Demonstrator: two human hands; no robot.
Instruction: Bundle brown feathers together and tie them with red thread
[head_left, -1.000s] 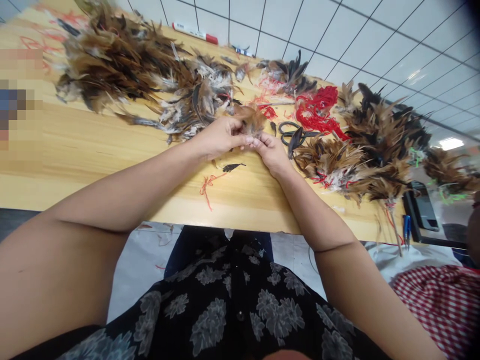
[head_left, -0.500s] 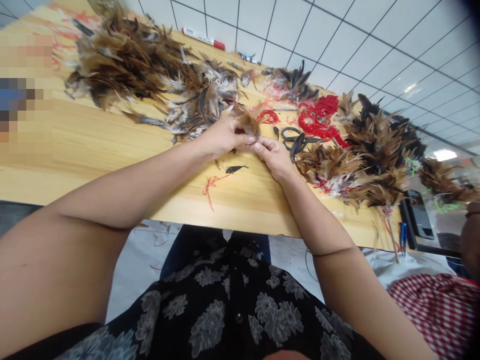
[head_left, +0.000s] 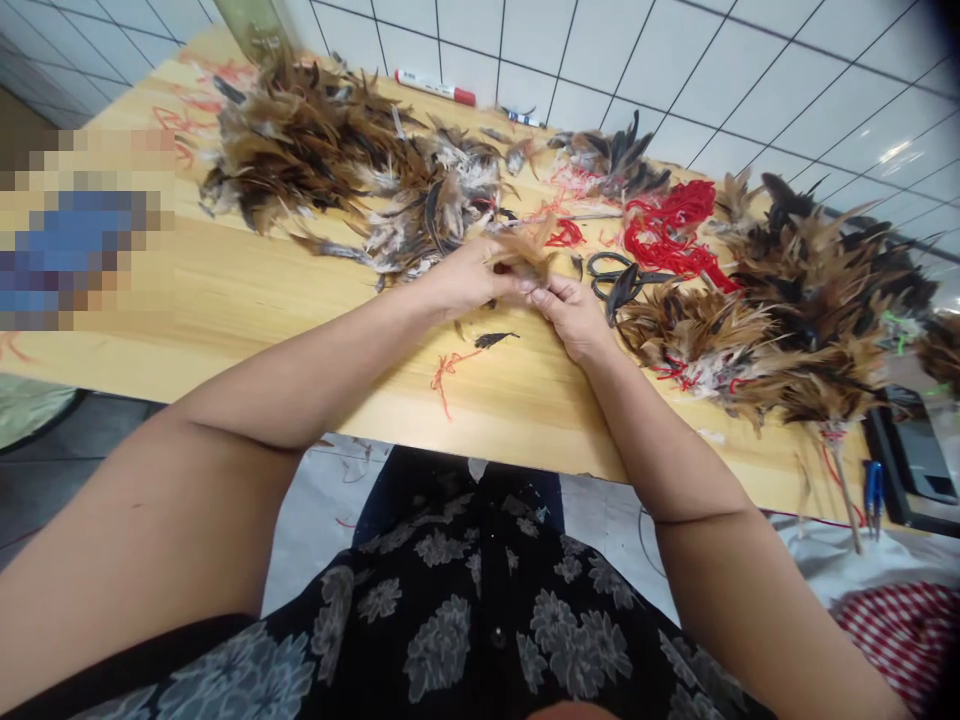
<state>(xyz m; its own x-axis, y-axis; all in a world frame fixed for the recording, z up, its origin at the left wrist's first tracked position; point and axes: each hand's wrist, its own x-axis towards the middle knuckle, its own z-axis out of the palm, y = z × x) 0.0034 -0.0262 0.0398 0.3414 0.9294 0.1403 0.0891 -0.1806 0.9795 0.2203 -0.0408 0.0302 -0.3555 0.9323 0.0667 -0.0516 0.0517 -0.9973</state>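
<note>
Brown feathers [head_left: 531,252] stick up from between my two hands over the middle of the table. My left hand [head_left: 480,275] is closed on the base of these feathers. The fingertips of my right hand [head_left: 574,312] are pinched together at the same spot, touching my left fingertips; what they grip is too small to make out. Black-handled scissors [head_left: 615,275] lie just beyond my right hand, partly under a dark feather. Red yarn [head_left: 671,232] is heaped behind them. A small black feather [head_left: 496,340] and a thin red thread [head_left: 444,375] rest nearer me.
A large feather pile [head_left: 300,140] covers the back left of the table [head_left: 247,300]. Feather bundles [head_left: 795,290] tied with red lie at the right. A red-and-white marker [head_left: 435,87] sits by the tiled wall. Blue pliers or snips [head_left: 873,490] are at the right edge.
The camera view has turned, so everything appears shifted to the right. The feathers between my hands now stand out more to the right; both hands remain together.
</note>
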